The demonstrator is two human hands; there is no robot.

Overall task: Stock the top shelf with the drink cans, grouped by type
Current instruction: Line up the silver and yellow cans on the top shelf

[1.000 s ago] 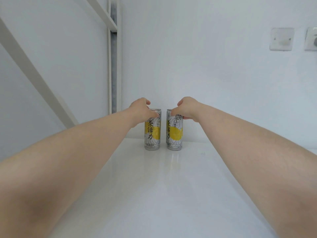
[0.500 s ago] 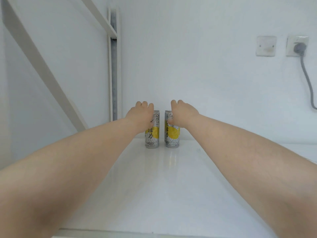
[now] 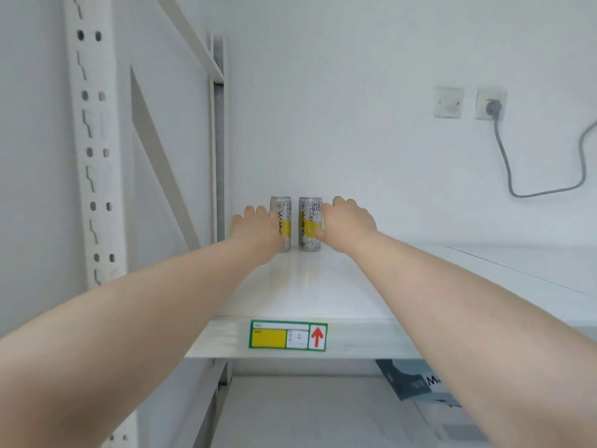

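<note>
Two slim silver-and-yellow drink cans stand upright side by side at the back of the white top shelf (image 3: pixel 323 295). My left hand (image 3: pixel 258 231) is against the left can (image 3: pixel 281 215) and covers its lower left part, fingers curled round its side. My right hand (image 3: pixel 347 223) holds the right can (image 3: pixel 309 221), with the thumb on the yellow band and the fingers round the can's right side. A small gap separates the two cans.
A perforated white upright (image 3: pixel 92 140) and a diagonal brace stand at the left. The shelf's front edge carries a green-and-yellow label (image 3: pixel 287 336) with a red arrow. A dark package (image 3: pixel 410 379) lies on the shelf below. A wall socket (image 3: pixel 491 103) has a grey cable.
The view has pulled back and down, so the shelf edge and the lower shelf show. Both hands have slid from the can tops down to the cans' sides. The cans stand where they were.
</note>
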